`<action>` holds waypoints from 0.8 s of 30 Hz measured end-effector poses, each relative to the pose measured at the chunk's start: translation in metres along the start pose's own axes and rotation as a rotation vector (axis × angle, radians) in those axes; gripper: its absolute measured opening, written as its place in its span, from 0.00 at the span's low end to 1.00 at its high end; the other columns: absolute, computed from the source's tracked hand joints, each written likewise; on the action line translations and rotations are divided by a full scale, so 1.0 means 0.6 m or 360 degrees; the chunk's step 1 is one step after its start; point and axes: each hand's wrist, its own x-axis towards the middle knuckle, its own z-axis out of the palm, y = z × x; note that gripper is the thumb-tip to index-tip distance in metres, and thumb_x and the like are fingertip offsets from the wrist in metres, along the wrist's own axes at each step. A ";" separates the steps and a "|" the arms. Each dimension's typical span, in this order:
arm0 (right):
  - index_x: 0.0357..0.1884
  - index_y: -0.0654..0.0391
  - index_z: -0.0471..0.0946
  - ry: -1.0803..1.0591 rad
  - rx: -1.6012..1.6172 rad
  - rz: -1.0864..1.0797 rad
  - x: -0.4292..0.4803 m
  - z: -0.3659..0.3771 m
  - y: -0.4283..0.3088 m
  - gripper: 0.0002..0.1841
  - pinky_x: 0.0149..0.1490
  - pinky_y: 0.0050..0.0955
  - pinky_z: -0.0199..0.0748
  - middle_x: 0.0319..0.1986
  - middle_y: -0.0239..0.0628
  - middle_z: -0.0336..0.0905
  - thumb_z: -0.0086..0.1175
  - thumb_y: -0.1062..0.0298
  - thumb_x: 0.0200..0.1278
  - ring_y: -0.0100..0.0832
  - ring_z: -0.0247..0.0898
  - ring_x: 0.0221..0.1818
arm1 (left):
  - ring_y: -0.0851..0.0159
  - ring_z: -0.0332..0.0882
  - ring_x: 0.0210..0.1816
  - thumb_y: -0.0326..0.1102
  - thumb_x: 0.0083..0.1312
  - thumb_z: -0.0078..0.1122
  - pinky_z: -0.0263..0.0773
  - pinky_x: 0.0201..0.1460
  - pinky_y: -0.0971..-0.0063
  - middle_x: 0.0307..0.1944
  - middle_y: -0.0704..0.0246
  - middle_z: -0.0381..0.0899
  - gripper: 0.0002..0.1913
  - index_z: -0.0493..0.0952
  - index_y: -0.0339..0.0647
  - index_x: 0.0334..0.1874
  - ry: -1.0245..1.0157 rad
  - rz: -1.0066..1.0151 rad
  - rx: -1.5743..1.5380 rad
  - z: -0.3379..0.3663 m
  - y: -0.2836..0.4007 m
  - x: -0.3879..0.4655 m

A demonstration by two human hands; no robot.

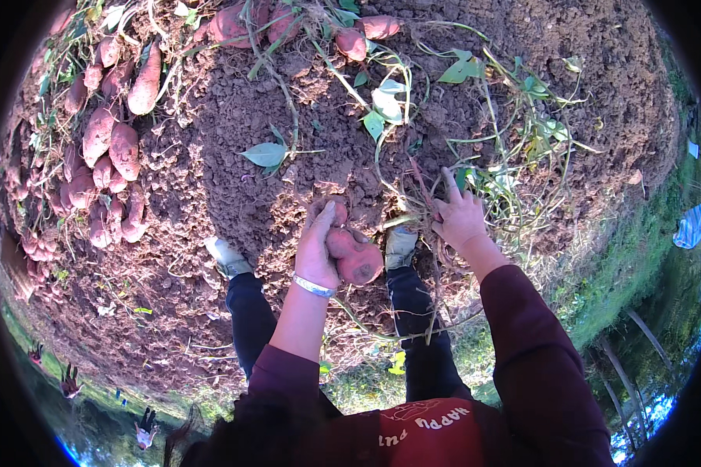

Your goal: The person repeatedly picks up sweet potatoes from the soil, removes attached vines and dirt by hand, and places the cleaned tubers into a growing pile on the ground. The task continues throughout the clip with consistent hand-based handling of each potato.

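My left hand [316, 248] is wrapped around a cluster of reddish sweet potatoes [362, 264], one of them rounded and bulging towards the right. A second, smaller sweet potato [340, 215] shows beside my fingertips. My right hand [462, 219] is at the base of a sweet potato vine [423, 184], its index finger stretched forward and the other fingers curled about the stems and roots. Part of that grip is hidden. Leafy green stems [505, 181] trail over the soil beyond my right hand.
Many dug sweet potatoes [99, 140] lie along the left, and more [350, 44] at the far side. Loose brown soil [228, 105] surrounds my shoes [402, 248]. Grass [613, 292] borders the right. Other people [145, 429] are distant at lower left.
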 end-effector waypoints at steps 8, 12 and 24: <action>0.38 0.46 0.80 -0.0481 -0.0171 0.0233 -0.070 0.090 0.083 0.11 0.49 0.44 0.67 0.56 0.35 0.66 0.46 0.62 0.60 0.39 0.74 0.46 | 0.60 0.75 0.29 0.41 0.67 0.51 0.74 0.34 0.68 0.36 0.62 0.76 0.10 0.70 0.44 0.43 -0.0065 -0.0227 -0.0019 0.059 -0.065 -0.036; 0.39 0.58 0.80 -0.0462 0.0051 0.0687 -0.149 0.039 0.176 0.16 0.42 0.41 0.73 0.42 0.42 0.75 0.43 0.61 0.61 0.44 0.78 0.38 | 0.60 0.74 0.29 0.41 0.66 0.51 0.74 0.35 0.67 0.36 0.61 0.76 0.09 0.72 0.44 0.38 0.0017 -0.0171 -0.0057 0.068 -0.063 -0.058; 0.51 0.49 0.74 -0.0850 -0.0534 0.0768 -0.318 0.013 0.324 0.20 0.60 0.57 0.58 0.52 0.41 0.71 0.56 0.57 0.55 0.49 0.69 0.54 | 0.62 0.74 0.36 0.46 0.65 0.53 0.73 0.43 0.61 0.34 0.70 0.77 0.11 0.74 0.48 0.38 0.0139 0.0102 -0.0404 0.106 0.050 -0.134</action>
